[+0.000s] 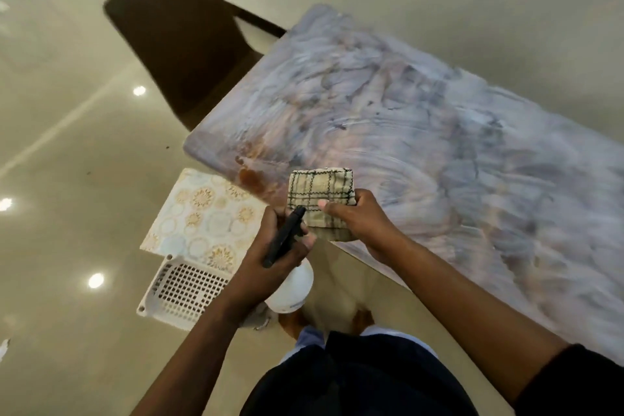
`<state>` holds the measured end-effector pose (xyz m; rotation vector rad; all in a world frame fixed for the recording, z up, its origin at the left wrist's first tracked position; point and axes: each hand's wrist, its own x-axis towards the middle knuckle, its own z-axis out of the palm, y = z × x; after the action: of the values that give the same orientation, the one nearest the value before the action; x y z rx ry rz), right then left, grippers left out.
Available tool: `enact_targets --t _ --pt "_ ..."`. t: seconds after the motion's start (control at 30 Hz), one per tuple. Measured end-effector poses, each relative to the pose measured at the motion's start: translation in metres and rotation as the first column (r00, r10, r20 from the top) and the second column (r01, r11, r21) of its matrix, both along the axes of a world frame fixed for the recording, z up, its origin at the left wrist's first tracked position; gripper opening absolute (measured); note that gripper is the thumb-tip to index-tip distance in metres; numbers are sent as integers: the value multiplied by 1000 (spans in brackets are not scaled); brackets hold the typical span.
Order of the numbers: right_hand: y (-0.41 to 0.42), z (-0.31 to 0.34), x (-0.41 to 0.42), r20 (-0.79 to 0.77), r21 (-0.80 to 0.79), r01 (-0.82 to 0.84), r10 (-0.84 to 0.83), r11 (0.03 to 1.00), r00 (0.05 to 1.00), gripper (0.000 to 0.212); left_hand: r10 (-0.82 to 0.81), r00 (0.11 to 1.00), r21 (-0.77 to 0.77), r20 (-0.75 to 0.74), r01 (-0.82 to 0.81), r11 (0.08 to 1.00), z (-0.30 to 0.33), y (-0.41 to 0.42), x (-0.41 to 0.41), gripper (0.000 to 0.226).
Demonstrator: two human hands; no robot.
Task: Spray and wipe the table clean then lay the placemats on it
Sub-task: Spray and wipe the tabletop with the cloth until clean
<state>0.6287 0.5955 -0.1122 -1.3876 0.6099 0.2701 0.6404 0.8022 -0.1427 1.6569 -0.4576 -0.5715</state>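
Spray bottle and cloth in hand at the desk edge.
My left hand [270,246] grips the white spray bottle [292,287] by its black trigger head; my right hand [358,223] pinches the folded checked cloth [320,192] over the marbled desk [422,132]. A patterned placemat [206,216] lies on a white perforated stool [182,290] beside the desk.

Marble table [422,132] surface bare from centre to right of frame, open for a sweep; only the folded cloth [320,199] sits over its near-left corner, beside a brown stain [251,177]; dark chair [182,40] blocks the table's far-left end, upper left; placemats [206,219] on a white perforated stool [184,294] crowd the floor gap lower left, just beside the corner.
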Motion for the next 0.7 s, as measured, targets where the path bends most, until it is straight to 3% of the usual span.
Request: enact_targets --t 0.13,0.27,0.53,0.7 --pt "-47 4 -50 5 -38 163 -163 986 987 18 -103 988 44 114 98 994 -8 -54 -14 24" --pt "-90 -8 -104 -10 -114 306 -309 945 951 7 -204 963 98 177 189 977 -11 -106 -44 22" --pt "-162 -39 -227 -49 -137 556 -566 820 823 8 -365 930 99 40 360 928 -27 -194 -106 26" --pt "-190 -64 -296 -93 -99 724 -731 683 676 17 -482 876 185 -10 475 860 -44 -252 -152 31"
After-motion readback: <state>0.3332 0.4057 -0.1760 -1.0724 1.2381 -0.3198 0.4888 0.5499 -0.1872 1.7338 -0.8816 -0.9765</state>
